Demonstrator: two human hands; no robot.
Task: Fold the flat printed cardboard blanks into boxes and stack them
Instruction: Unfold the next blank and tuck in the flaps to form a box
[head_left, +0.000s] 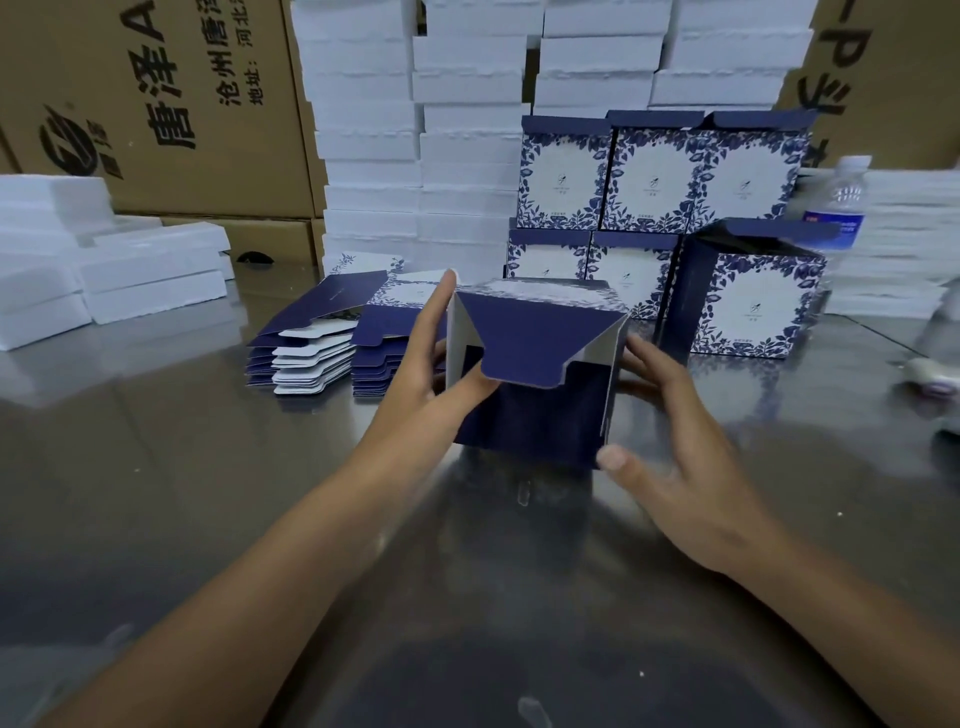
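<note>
A half-formed navy and floral box (540, 364) stands on the steel table (156, 467) between my hands, its open end facing me with one navy flap hanging down over the opening. My left hand (421, 374) holds its left wall, thumb inside the opening under the flap and a finger raised along the top corner. My right hand (670, 457) lies against the right wall with straight fingers, thumb at the lower right corner. Flat printed blanks (322, 343) lie in two piles behind on the left. Finished boxes (649, 182) are stacked in two rows at the back right.
One folded box (753, 301) with its lid open stands just right of my work. A water bottle (839, 208) is behind it. White foam trays (415, 130) are piled high at the back and left, brown cartons (156, 104) behind them. A small white object (930, 374) lies far right.
</note>
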